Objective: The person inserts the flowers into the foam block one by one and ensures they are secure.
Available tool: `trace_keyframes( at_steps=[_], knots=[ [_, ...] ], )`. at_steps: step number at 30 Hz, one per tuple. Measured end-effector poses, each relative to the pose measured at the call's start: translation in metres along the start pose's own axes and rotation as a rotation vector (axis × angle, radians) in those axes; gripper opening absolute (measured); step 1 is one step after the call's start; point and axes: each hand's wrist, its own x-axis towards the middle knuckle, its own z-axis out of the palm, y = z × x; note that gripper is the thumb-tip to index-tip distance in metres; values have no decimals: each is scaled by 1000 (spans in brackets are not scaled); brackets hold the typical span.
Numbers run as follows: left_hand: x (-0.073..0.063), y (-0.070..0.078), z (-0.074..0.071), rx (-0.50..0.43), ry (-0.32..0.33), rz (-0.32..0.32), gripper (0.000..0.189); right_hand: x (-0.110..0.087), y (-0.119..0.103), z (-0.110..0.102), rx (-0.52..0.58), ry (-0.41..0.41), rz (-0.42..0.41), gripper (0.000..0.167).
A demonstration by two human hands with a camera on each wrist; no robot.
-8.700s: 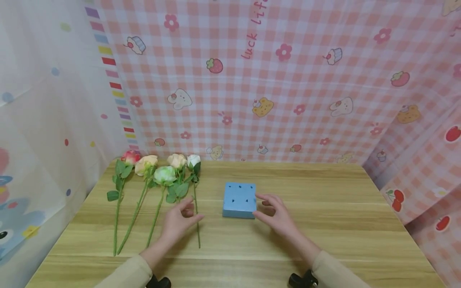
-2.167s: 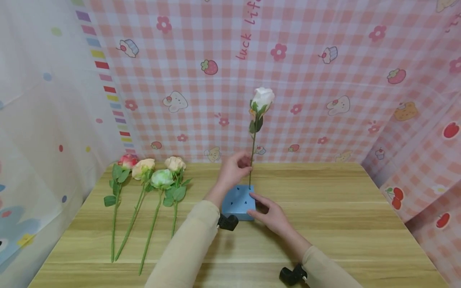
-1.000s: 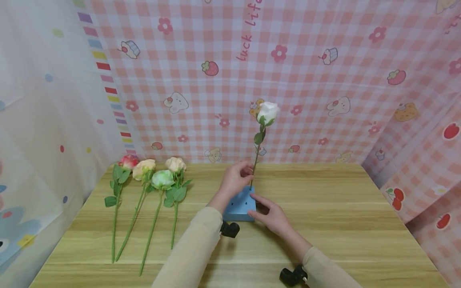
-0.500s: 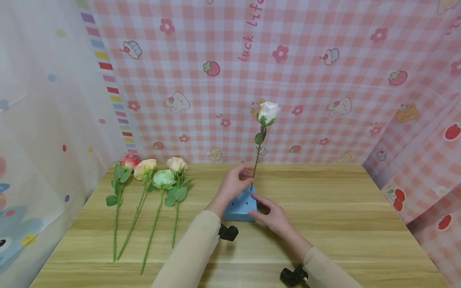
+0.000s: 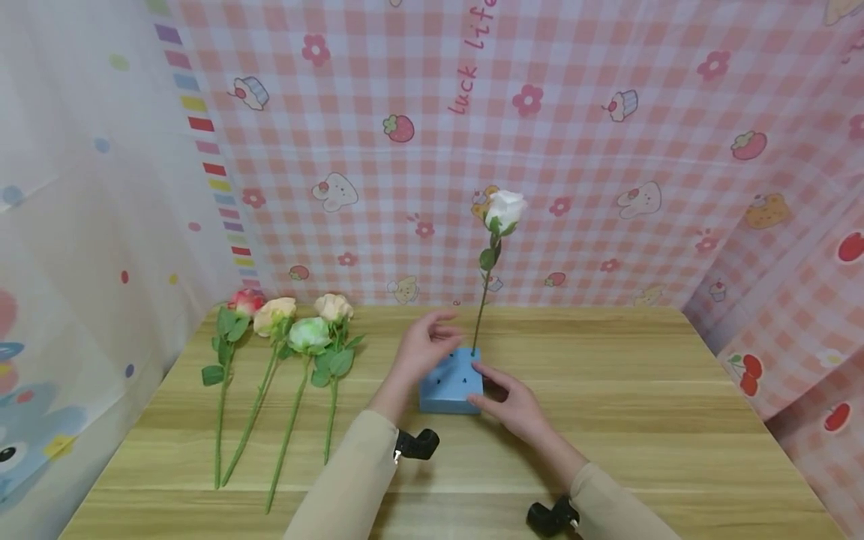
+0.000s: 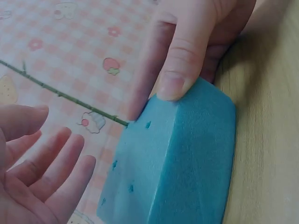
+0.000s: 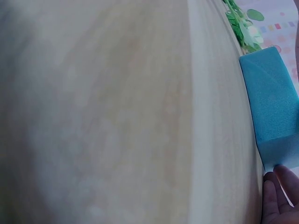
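A white artificial rose (image 5: 505, 211) stands in the back right hole of a blue foam block (image 5: 451, 390), its stem leaning slightly right. Just left of the stem is my left hand (image 5: 424, 349), over the block's left part. Its fingers are apart and hold nothing; in the left wrist view a gap separates the left hand (image 6: 44, 172) from the stem (image 6: 70, 97). My right hand (image 5: 514, 405) grips the block's right side, thumb at the front corner and index finger near the rose's hole. Several small holes show in the block's top.
On the left of the wooden table (image 5: 607, 420) lie a red rose (image 5: 247, 301), a peach rose (image 5: 275, 316), a green-white flower (image 5: 309, 334) and a pale peach rose (image 5: 334, 307). A pink checked cloth (image 5: 574, 150) hangs behind the table.
The white rose went from lying on the table to standing in the block. Over the last half second my left hand has let go of the stem and moved left; the right hand stays at the block.
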Motion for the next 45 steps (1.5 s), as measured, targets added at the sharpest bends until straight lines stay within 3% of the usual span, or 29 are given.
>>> trace_keyframes(
  at_steps=[8,14,22,27,37,45],
  knots=[
    [-20,-12,-10,-82,11,-20,44,0,3,0,-13,6,7,58],
    [-37,-18,-23,-100,15,1,44,0,2,1,-28,6,8,58],
    [-53,-18,-53,21,-1,10,45,-1,2,0,-7,-2,-11,58],
    [-64,-22,-75,106,16,-3,44,-2,1,0,-26,-5,-2,59],
    [-94,-38,-113,230,70,28,41,-2,1,0,-26,-13,-5,57],
    [-113,-49,-133,191,139,-27,39,-2,2,0,-20,-10,7,58]
  ],
)
